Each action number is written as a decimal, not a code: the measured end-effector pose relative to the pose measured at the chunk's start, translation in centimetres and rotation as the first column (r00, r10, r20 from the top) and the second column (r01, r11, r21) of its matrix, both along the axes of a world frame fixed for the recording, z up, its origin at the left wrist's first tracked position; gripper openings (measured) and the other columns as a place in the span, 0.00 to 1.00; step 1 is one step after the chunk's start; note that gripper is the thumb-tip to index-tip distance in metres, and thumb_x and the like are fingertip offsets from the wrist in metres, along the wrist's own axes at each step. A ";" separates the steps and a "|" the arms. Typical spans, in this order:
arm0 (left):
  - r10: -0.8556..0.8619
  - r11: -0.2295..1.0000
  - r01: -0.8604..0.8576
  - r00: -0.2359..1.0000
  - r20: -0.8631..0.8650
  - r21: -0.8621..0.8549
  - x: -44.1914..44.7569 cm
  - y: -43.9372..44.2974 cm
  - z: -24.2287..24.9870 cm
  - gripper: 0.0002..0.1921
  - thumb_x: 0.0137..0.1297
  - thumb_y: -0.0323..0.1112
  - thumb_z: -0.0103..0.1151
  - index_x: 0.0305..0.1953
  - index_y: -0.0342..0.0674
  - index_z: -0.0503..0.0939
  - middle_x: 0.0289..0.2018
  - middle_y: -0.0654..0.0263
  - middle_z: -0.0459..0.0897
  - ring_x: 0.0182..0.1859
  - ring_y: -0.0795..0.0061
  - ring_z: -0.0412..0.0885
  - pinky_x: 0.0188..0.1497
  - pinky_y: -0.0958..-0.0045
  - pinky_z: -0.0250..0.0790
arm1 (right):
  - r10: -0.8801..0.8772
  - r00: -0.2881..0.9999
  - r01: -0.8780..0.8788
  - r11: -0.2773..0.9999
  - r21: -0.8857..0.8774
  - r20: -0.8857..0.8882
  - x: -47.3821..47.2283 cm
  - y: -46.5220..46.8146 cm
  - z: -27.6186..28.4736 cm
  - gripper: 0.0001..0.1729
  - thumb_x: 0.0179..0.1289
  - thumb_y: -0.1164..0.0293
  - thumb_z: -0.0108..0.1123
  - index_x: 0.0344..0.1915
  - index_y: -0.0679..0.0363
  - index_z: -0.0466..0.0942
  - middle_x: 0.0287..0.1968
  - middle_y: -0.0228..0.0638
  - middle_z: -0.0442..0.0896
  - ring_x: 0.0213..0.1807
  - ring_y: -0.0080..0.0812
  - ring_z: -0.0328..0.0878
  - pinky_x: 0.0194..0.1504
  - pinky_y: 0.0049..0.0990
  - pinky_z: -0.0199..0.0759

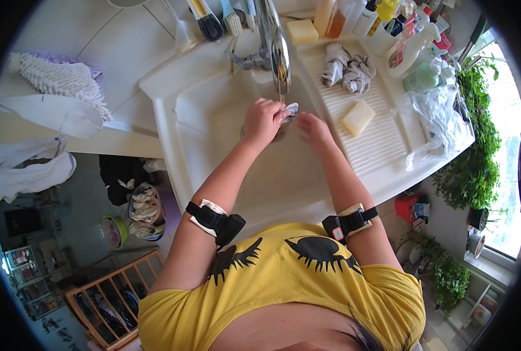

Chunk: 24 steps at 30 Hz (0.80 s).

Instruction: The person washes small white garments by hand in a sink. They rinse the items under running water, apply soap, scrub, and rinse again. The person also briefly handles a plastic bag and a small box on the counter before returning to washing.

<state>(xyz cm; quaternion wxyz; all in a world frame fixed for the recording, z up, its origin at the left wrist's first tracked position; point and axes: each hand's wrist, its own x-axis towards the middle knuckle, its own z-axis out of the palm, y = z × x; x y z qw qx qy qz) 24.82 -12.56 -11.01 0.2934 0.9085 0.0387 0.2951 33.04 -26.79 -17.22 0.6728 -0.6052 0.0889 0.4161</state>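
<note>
Water runs from the chrome faucet (pixel 280 57) into the white laundry sink (pixel 208 131). Under the stream my left hand (pixel 265 119) grips a small light cloth (pixel 291 109) with dark markings, mostly hidden by the fingers. Just right of it, my right hand (pixel 314 128) is slightly blurred, with the fingers apart and nothing seen in them. On the ribbed washboard to the right lie crumpled wet pale-and-grey fabric pieces (pixel 348 68) and, nearer to me, a pale yellow bar of soap (pixel 358 118).
A larger yellow soap block (pixel 302 32) sits on the back rim beside the faucet. Brushes (pixel 208 22) stand at the back left. Spray and pump bottles (pixel 412 48) crowd the back right, with a clear plastic bag (pixel 440 118) near the right edge.
</note>
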 end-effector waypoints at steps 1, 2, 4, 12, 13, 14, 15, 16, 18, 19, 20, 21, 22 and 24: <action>-0.039 0.999 0.039 0.997 0.061 0.010 0.1 0.0 0.0 0.06 0.49 0.34 0.64 0.25 0.40 0.79 0.22 0.64 0.78 0.31 0.61 0.75 0.33 0.64 0.67 | -0.005 0.965 0.011 1.000 0.025 -0.262 -0.3 -0.1 -0.6 0.34 0.58 0.47 0.53 0.54 0.65 0.67 0.51 0.40 0.74 0.57 0.30 0.67 0.57 0.50 0.55; -0.073 0.997 0.072 0.990 0.122 0.014 0.1 0.0 -0.1 0.06 0.49 0.34 0.64 0.25 0.41 0.79 0.23 0.65 0.78 0.31 0.62 0.75 0.33 0.64 0.67 | 0.003 0.868 0.027 0.998 0.054 -0.496 -0.7 -0.1 -1.3 0.38 0.58 0.43 0.51 0.55 0.64 0.66 0.53 0.42 0.73 0.60 0.32 0.65 0.59 0.54 0.51; -0.120 0.993 0.119 0.986 0.113 0.018 -0.5 -0.7 -0.4 0.06 0.48 0.34 0.65 0.25 0.41 0.79 0.24 0.66 0.78 0.32 0.62 0.75 0.34 0.64 0.68 | 0.126 0.656 0.031 0.981 0.193 -0.744 -1.4 -0.1 -2.9 0.42 0.60 0.36 0.41 0.56 0.64 0.64 0.55 0.46 0.72 0.62 0.39 0.65 0.61 0.53 0.52; -0.355 0.934 0.357 0.931 -0.081 0.015 -7.6 -2.0 -2.8 0.06 0.49 0.33 0.65 0.27 0.43 0.79 0.28 0.65 0.77 0.36 0.64 0.75 0.39 0.66 0.68 | 0.108 0.880 0.255 0.714 0.652 -0.462 -0.1 2.4 -3.3 0.27 0.68 0.59 0.29 0.54 0.66 0.68 0.49 0.47 0.76 0.49 0.46 0.74 0.54 0.41 0.67; -0.277 0.959 0.273 0.960 -0.044 -0.076 -7.9 -1.5 -3.3 0.05 0.52 0.34 0.64 0.28 0.43 0.79 0.30 0.66 0.77 0.36 0.67 0.75 0.40 0.67 0.68 | 0.080 0.874 0.301 0.686 0.662 -0.479 -0.1 2.6 -2.7 0.26 0.67 0.60 0.30 0.54 0.66 0.67 0.49 0.47 0.76 0.49 0.46 0.74 0.54 0.41 0.67; -0.185 0.969 0.179 0.982 -0.025 -0.168 -8.2 -1.0 -3.8 0.05 0.54 0.35 0.63 0.29 0.43 0.79 0.31 0.67 0.77 0.37 0.71 0.75 0.41 0.67 0.67 | 0.104 0.864 0.335 0.614 0.715 -0.493 -0.3 2.9 -2.1 0.26 0.66 0.62 0.30 0.55 0.66 0.67 0.49 0.47 0.76 0.49 0.46 0.74 0.54 0.41 0.67; -0.099 0.963 0.095 0.995 -0.006 -0.252 -8.2 -0.7 -4.3 0.06 0.57 0.36 0.62 0.30 0.43 0.79 0.33 0.68 0.77 0.37 0.74 0.75 0.42 0.68 0.67 | 0.050 0.875 0.337 0.654 0.678 -0.482 -0.5 3.2 -1.5 0.26 0.66 0.62 0.31 0.55 0.66 0.67 0.50 0.47 0.76 0.49 0.45 0.74 0.55 0.41 0.67; -0.057 0.677 -0.093 0.982 -0.178 -0.730 -7.8 -0.5 -4.8 0.10 0.63 0.42 0.58 0.42 0.46 0.76 0.38 0.72 0.77 0.41 0.80 0.74 0.46 0.68 0.66 | 0.047 0.883 0.329 0.650 0.685 -0.468 -0.8 3.5 -1.0 0.26 0.66 0.63 0.31 0.56 0.66 0.67 0.50 0.47 0.76 0.49 0.45 0.73 0.55 0.40 0.66; -0.147 0.223 -0.206 0.959 -0.242 -0.953 -6.5 -0.2 -5.7 0.16 0.64 0.45 0.56 0.49 0.48 0.71 0.40 0.73 0.76 0.42 0.81 0.73 0.46 0.69 0.65 | 0.057 0.891 0.314 0.640 0.701 -0.451 -1.8 4.3 -0.3 0.26 0.65 0.63 0.32 0.56 0.66 0.66 0.51 0.46 0.75 0.50 0.44 0.73 0.56 0.40 0.65; -0.219 -0.041 -0.292 0.936 -0.277 -0.956 -6.0 -0.3 -6.0 0.19 0.64 0.47 0.55 0.53 0.49 0.69 0.41 0.73 0.76 0.42 0.82 0.73 0.46 0.70 0.65 | 0.069 0.891 0.309 0.632 0.711 -0.448 -2.4 4.7 -0.1 0.26 0.65 0.64 0.33 0.57 0.66 0.66 0.51 0.45 0.76 0.51 0.43 0.73 0.57 0.39 0.65; -0.217 -0.026 -0.292 0.935 -0.280 -0.956 -5.6 -0.8 -6.3 0.20 0.64 0.48 0.55 0.53 0.47 0.68 0.42 0.72 0.76 0.42 0.82 0.73 0.45 0.72 0.65 | 0.058 0.888 0.317 0.642 0.698 -0.456 -3.0 5.1 0.0 0.26 0.64 0.65 0.33 0.57 0.66 0.66 0.51 0.45 0.76 0.51 0.43 0.73 0.57 0.39 0.64; -0.219 -0.010 -0.293 0.933 -0.284 -0.956 -5.2 -1.3 -6.6 0.22 0.63 0.49 0.56 0.53 0.45 0.68 0.42 0.71 0.76 0.42 0.82 0.73 0.43 0.74 0.65 | 0.030 0.883 0.328 0.675 0.661 -0.469 -3.4 5.5 0.0 0.26 0.64 0.64 0.33 0.57 0.66 0.66 0.51 0.43 0.76 0.51 0.42 0.73 0.57 0.39 0.63; -0.225 0.006 -0.296 0.930 -0.289 -0.955 -4.9 -1.8 -6.9 0.24 0.63 0.50 0.56 0.53 0.42 0.67 0.42 0.70 0.76 0.42 0.82 0.73 0.42 0.75 0.65 | -0.032 0.905 0.309 0.737 0.601 -0.425 -3.7 5.7 0.0 0.24 0.64 0.65 0.35 0.56 0.66 0.66 0.50 0.43 0.76 0.51 0.42 0.73 0.57 0.40 0.63; -0.242 0.103 -0.405 0.876 -0.417 -0.909 -4.7 -2.0 -7.2 0.24 0.62 0.49 0.58 0.50 0.36 0.69 0.40 0.68 0.77 0.39 0.82 0.73 0.39 0.77 0.66 | -0.148 0.917 0.329 0.805 0.493 -0.370 -3.8 5.8 -0.1 0.21 0.64 0.66 0.40 0.53 0.66 0.68 0.48 0.42 0.77 0.50 0.41 0.73 0.57 0.40 0.64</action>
